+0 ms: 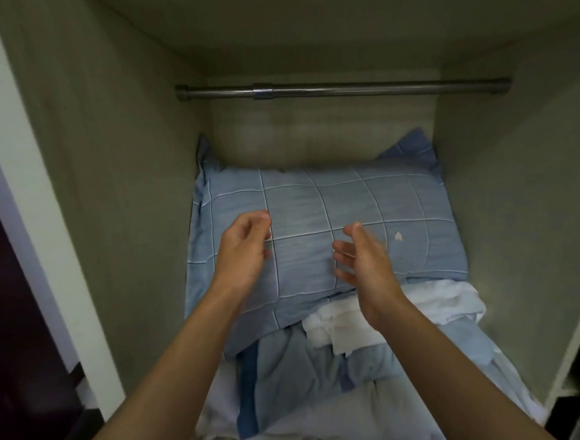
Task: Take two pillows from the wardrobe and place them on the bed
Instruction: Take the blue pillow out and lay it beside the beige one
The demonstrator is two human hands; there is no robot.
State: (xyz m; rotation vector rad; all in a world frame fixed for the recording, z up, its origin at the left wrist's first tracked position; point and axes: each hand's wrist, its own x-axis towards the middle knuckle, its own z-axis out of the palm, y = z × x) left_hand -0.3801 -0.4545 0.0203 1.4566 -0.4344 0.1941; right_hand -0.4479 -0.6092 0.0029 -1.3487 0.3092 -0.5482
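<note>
Both bare arms reach forward into the grey-beige wardrobe (pixel 116 163), and both grips are empty. The left hand (pixel 246 247) hovers with its fingers loosely curled and its grip half open, holding nothing; whether the fingertips touch the fabric beneath cannot be told. The right hand (pixel 364 266) is turned edge-on with the palm facing the left hand, fingers spread and slightly blurred, grip wide open and also holding nothing.

Directly beneath and just beyond both grips lies the light blue pillow with a white grid-line pattern (pixel 350 212), flat on top of the pile and filling the wardrobe compartment from side wall to side wall. A small white mark sits on its cover just to the right of the right grip. Nearer the person than the grips, under the wrists and forearms, lies a crumpled white cloth (pixel 439 307), touching the pillow's near edge, and below that a heap of rumpled pale blue bedding with a darker blue band (pixel 292 371). Whether a second pillow sits in that heap cannot be told. Well above and beyond the grips, a metal hanging rail (pixel 341 89) spans the compartment.
</note>
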